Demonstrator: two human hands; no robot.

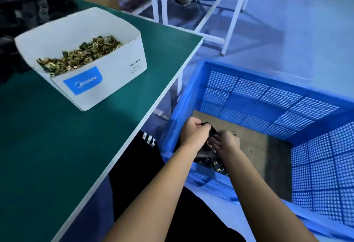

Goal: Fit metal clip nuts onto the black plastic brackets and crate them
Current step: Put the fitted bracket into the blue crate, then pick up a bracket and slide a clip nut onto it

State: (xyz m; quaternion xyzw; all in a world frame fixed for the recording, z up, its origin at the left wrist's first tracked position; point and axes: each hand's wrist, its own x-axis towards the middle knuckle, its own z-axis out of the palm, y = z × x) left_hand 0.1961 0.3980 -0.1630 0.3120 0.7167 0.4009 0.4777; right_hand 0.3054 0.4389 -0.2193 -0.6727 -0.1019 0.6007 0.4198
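a: how many hands are working, and where?

b: two. the left hand (194,133) and the right hand (226,143) are both down inside the one blue crate (268,105), near its corner closest to the table.

a: what are they holding?

b: black plastic brackets (210,157), held between them. it's a dark bunch and i can't count the pieces. small brass-coloured clip nuts show on them lower down, but too small to count.

a: fingers?

b: the left hand's fingers are curled tight, pinching the upper end of the brackets. the right hand's fingers are bent round the brackets from the other side, pressed close together.

a: and the loose clip nuts?

b: one white cardboard box (99,80) with a blue label, standing on the green table (57,145), well apart from the hands. the pile of clip nuts (80,55) in it is far too many to count.

a: anything else in the crate?

b: one brown cardboard sheet (249,138) lining its floor. the walls are perforated.

a: beyond the table?

b: white metal frame legs (234,15) on the floor, and dark things at the table's far left, too blurred to name.
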